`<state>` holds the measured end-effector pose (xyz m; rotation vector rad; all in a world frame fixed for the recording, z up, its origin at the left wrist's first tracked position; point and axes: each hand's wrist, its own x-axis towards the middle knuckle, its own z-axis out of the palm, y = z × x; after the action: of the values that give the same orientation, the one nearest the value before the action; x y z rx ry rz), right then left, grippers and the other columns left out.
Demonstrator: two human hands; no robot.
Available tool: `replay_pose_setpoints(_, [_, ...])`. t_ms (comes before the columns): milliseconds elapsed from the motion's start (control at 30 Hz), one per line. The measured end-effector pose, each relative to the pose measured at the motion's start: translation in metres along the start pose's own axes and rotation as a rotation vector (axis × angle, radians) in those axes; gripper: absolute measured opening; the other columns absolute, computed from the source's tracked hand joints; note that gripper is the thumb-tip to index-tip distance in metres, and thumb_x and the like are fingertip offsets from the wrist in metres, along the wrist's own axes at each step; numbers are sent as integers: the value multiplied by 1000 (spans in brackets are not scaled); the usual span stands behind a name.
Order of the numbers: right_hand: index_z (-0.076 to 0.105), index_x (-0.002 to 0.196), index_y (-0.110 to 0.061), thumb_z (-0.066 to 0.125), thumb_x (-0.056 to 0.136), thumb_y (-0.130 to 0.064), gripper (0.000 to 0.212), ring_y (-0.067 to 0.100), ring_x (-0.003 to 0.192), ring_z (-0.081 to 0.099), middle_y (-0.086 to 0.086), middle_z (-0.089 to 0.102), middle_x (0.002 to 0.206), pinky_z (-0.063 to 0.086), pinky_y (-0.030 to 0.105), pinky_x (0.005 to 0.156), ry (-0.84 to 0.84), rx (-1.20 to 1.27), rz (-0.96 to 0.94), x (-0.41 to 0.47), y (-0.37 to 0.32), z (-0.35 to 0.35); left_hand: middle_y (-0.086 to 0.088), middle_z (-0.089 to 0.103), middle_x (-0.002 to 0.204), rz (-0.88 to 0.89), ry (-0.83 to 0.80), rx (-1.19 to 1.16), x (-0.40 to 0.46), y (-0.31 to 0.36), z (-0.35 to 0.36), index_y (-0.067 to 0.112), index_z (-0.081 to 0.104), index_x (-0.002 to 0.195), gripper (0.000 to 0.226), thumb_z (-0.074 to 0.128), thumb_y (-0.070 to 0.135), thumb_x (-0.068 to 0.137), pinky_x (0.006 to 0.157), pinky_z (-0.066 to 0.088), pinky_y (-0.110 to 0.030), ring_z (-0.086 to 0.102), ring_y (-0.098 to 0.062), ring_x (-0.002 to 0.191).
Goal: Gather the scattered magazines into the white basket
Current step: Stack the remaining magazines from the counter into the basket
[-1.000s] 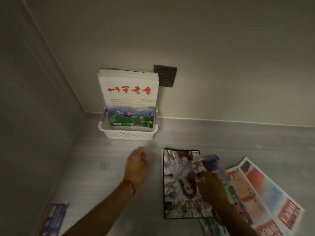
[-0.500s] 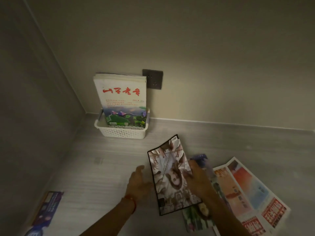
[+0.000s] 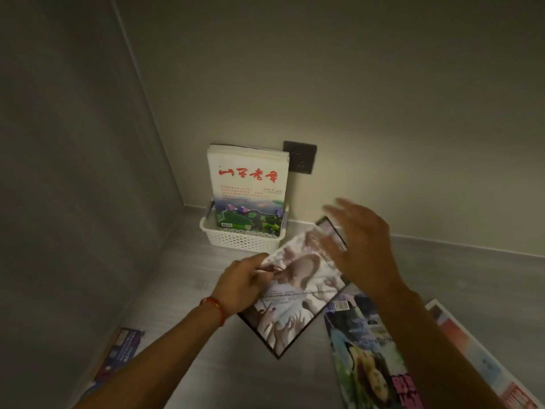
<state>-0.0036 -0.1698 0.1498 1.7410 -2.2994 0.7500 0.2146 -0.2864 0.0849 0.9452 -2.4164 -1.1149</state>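
1. A black-bordered magazine [image 3: 295, 293] is gripped at its left edge by the left hand [image 3: 240, 286], near the white basket [image 3: 239, 242].
2. The right hand [image 3: 364, 246] is spread open above its far corner, blurred; contact cannot be told.
3. Upright magazines [image 3: 247, 187] are held in the basket, at the far left of the bench [image 3: 182, 290].

Your two bare forearms with no sleeves, your left hand [image 3: 240, 286], a thin red cord bracelet [image 3: 214, 309] at its wrist, your right hand [image 3: 364, 246] unadorned
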Motion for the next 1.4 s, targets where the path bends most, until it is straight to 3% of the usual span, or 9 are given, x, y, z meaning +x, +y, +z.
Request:
replay_pose_setpoints(67, [34, 149, -23, 59, 94, -40, 62, 24, 139, 39, 6, 37, 154, 35, 45, 113, 65, 349, 383, 0, 8, 13, 0, 73, 106, -92, 59, -277, 0, -11, -14, 25, 67, 112, 22, 58, 21, 93, 79, 59, -39, 69, -21, 98])
replay_pose_setpoints(167, [36, 146, -20, 53, 96, -48, 60, 31, 120, 60, 13, 56, 139, 52, 49, 98, -289, 796, 891, 11, -3, 39, -9, 74, 103, -196, 63, -636, 6, -26, -37, 22, 66, 116, 25, 57, 12, 95, 65, 60, -41, 72, -26, 86])
replay_pose_setpoints(233, [55, 131, -18, 53, 99, -36, 36, 23, 92, 74, 8, 73, 111, 61, 42, 77, -346, 1025, 817, 21, -15, 52, -10, 74, 109, -180, 58, -761, 15, -38, -51, 17, 62, 123, 28, 57, 10, 96, 67, 60, -37, 73, -24, 92])
replay_pose_setpoints(367, [61, 107, -15, 49, 101, -20, 14, 12, 71, 72, -1, 72, 88, 59, 29, 58, -130, 681, 387, 54, -30, 65, -1, 75, 103, -117, 134, -760, 41, -61, -79, 10, 63, 120, 27, 59, 6, 94, 69, 59, -28, 70, -15, 89])
replay_pose_setpoints(567, [63, 106, -13, 47, 102, -24, 20, 12, 83, 72, 3, 74, 101, 59, 25, 72, 49, 423, 135, 128, -51, 81, 14, 71, 90, 77, 391, -455, 98, -72, -138, 10, 67, 103, 16, 59, 1, 93, 71, 50, -10, 66, 8, 79])
replay_pose_setpoints(767, [69, 96, -12, 58, 96, -17, 12, -16, 63, 58, -3, 65, 86, 37, -6, 57, 69, 374, 215, 160, -47, 126, -9, 69, 85, -88, 389, -287, 137, -103, -143, 5, 71, 88, 12, 62, 11, 92, 69, 49, -20, 59, -14, 73])
replay_pose_setpoints(933, [66, 68, -19, 58, 88, -15, 22, 4, 56, 65, -3, 68, 63, 51, 18, 55, -31, 389, 479, 159, -39, 166, -5, 54, 64, -209, 378, -327, 150, -137, -113, -4, 62, 62, 30, 63, 6, 90, 65, 41, -28, 47, -14, 67])
replay_pose_setpoints(1133, [72, 85, -14, 58, 87, -14, 15, 21, 70, 65, 3, 71, 78, 48, 24, 62, -73, 488, 679, 153, -45, 189, -14, 72, 102, -374, 410, -534, 168, -162, -95, -6, 74, 96, 15, 66, 4, 88, 96, 53, -42, 65, -25, 101])
replay_pose_setpoints(1400, [66, 110, -19, 58, 90, -1, 29, 15, 93, 67, 0, 66, 108, 57, 38, 87, -187, 850, 708, 128, -43, 160, -2, 59, 101, -497, 387, -545, 182, -159, -87, 2, 52, 133, 51, 63, -8, 85, 92, 54, -31, 58, -25, 105])
